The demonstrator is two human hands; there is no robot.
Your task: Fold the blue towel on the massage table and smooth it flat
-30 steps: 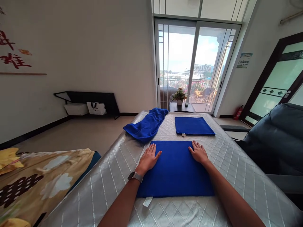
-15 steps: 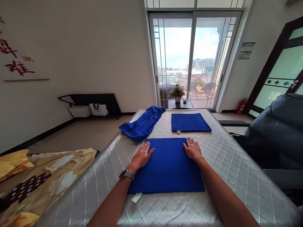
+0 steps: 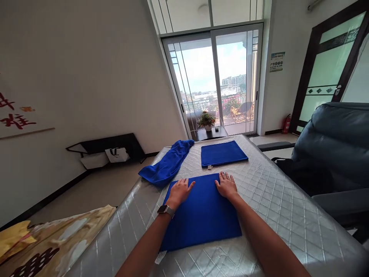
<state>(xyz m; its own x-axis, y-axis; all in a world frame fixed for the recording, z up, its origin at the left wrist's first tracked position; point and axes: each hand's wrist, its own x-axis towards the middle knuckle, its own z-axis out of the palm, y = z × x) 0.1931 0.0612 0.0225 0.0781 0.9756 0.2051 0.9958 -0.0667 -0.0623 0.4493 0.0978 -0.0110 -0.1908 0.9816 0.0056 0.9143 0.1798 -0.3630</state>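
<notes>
A flat blue rectangle of cloth (image 3: 204,215), looking like a folded cover with a white tag at its near left corner, lies in front of me. My left hand (image 3: 180,190) rests on its upper left part, fingers stretched. On its far right corner my right hand (image 3: 226,185) lies flat with the fingers slightly spread. Beyond it is a second flat blue cloth (image 3: 224,153), also tagged. A crumpled blue cloth (image 3: 167,163) lies loose at the far left, close to my left hand.
Everything lies on a silver quilted surface (image 3: 273,207). A dark padded armchair (image 3: 334,142) stands along the right side. Patterned bedding (image 3: 72,234) is low on the left. Behind the far edge stands a small table (image 3: 211,133) with a potted plant (image 3: 206,120).
My left hand has slid inward from the cloth's left edge onto its surface. My right hand stays at the far right corner. The whole view has tilted and shifted.
</notes>
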